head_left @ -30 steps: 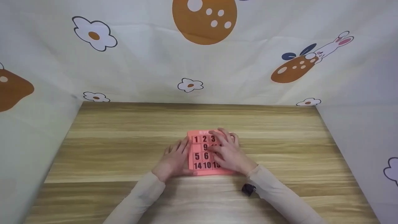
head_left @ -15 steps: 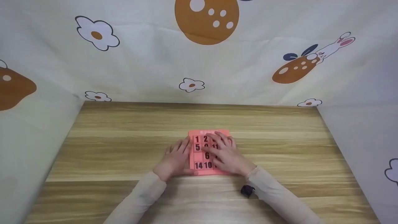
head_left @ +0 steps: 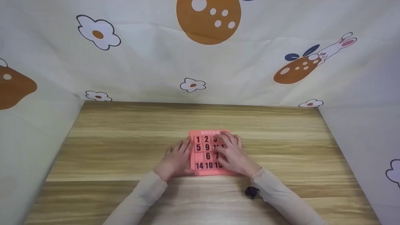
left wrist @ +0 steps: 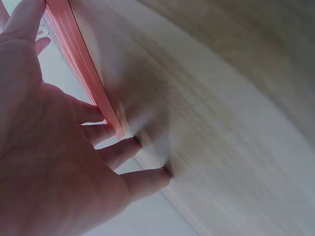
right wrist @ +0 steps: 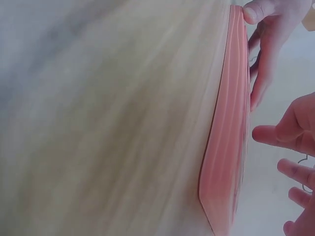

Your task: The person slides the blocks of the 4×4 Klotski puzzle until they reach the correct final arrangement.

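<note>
A pink sliding number puzzle (head_left: 204, 172) lies flat on the table. Its left column reads 1, 5, a vacant slot, then 14; the 9 tile (head_left: 207, 147) and 6 tile (head_left: 208, 156) stand beside that column. My left hand (head_left: 174, 161) rests along the puzzle's left side, fingers extended and thumb at the near left corner. In the left wrist view, fingertips touch the puzzle's pink side wall (left wrist: 81, 59). My right hand (head_left: 237, 155) hovers over the right half, fingers spread and loosely bent, holding nothing. It hides most of the right column.
The wood-grain table (head_left: 131, 125) surrounds the puzzle. A pale curtain (head_left: 140, 62) printed with flowers and carrots closes off the back and both sides. A small black object (head_left: 251, 192) hangs by the right sleeve (head_left: 278, 190).
The 5 tile has slid up one row, leaving the vacant slot below it. My right hand swept left over the tiles, then drew back right, uncovering the 9. The left hand stays put.
</note>
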Motion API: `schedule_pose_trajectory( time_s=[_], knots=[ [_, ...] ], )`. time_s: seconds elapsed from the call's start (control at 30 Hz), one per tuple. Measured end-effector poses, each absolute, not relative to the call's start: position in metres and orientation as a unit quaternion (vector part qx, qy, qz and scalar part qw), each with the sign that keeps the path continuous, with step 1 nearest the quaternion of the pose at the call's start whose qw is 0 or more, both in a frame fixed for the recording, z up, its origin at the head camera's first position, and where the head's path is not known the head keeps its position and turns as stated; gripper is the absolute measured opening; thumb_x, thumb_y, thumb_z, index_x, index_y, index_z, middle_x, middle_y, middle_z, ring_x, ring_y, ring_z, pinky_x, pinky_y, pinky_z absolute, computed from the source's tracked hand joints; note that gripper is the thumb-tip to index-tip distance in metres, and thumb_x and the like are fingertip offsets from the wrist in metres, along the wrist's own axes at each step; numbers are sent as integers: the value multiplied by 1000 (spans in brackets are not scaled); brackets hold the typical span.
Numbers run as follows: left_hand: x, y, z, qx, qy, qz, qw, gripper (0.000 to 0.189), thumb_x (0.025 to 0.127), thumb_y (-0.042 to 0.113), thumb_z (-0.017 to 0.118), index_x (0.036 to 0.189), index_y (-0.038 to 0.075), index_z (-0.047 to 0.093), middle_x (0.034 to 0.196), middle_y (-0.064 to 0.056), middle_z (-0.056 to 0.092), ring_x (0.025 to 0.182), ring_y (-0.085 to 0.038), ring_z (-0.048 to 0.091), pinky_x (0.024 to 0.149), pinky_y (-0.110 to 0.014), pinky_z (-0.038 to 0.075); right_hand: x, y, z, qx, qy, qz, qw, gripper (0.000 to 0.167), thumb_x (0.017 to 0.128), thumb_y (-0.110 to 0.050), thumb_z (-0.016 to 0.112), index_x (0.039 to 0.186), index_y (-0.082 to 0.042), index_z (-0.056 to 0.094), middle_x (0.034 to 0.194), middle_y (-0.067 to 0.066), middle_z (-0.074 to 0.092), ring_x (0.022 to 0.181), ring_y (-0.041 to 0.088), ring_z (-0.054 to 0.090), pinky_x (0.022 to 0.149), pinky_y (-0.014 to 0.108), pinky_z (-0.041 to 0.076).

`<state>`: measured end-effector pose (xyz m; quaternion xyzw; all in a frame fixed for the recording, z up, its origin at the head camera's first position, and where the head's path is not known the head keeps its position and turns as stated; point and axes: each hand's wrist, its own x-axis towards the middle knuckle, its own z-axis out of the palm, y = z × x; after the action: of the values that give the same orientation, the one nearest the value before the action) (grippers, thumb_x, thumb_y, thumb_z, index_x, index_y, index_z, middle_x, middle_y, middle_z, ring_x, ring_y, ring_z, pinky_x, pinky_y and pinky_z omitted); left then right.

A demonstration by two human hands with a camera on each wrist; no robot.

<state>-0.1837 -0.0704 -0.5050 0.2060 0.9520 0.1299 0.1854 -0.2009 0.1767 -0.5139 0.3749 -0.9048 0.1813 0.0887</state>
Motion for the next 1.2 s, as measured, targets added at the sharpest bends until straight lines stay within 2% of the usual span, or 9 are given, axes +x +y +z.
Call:
schedule_pose_trajectory(
  time_s=[0.3,0.57,0.63,0.83,1.03,1.1,1.2],
  knots=[
    [-183,-70,-504,212,951,130,184,114,76,62,70,154,3,12,161,-12,4,143,-37,13,111,-61,15,-200,175,-515,371,-911,160,82,31,79,-17,65,109,-19,72,142,12,43,135,33,27,102,64,24],
    [-184,-70,-505,212,952,121,183,113,77,65,67,155,5,12,161,-11,3,144,-37,12,111,-61,15,-201,159,-515,381,-916,127,-2,48,91,-25,57,139,-23,55,156,10,23,141,37,16,106,68,16],
    [-184,-70,-505,211,952,120,186,113,77,65,67,155,5,12,161,-11,3,144,-37,12,112,-61,15,-200,157,-515,387,-913,126,-14,46,92,-27,56,138,-24,56,157,10,22,142,37,13,107,68,14],
    [-185,-71,-505,206,951,125,192,114,76,63,69,155,5,11,161,-10,2,144,-36,11,112,-61,13,-197,163,-509,438,-884,164,-16,32,89,-25,61,120,-26,70,154,10,30,141,38,15,106,70,11],
    [-185,-71,-505,208,950,133,191,115,75,63,70,155,4,11,161,-11,2,144,-37,11,112,-61,13,-199,165,-506,374,-908,186,26,30,84,-17,66,114,-16,71,148,12,37,138,36,22,105,66,18],
    [-184,-71,-505,207,950,135,192,115,75,64,70,155,4,11,161,-11,3,144,-37,11,112,-61,13,-200,165,-507,363,-915,174,15,33,84,-18,65,116,-17,69,148,13,35,138,37,21,105,66,19],
    [-184,-70,-505,208,950,133,191,115,75,64,69,155,4,12,161,-11,3,144,-38,12,112,-61,14,-200,166,-509,374,-915,147,-27,42,88,-24,60,130,-22,62,154,14,26,140,39,16,105,67,18]
  ],
)
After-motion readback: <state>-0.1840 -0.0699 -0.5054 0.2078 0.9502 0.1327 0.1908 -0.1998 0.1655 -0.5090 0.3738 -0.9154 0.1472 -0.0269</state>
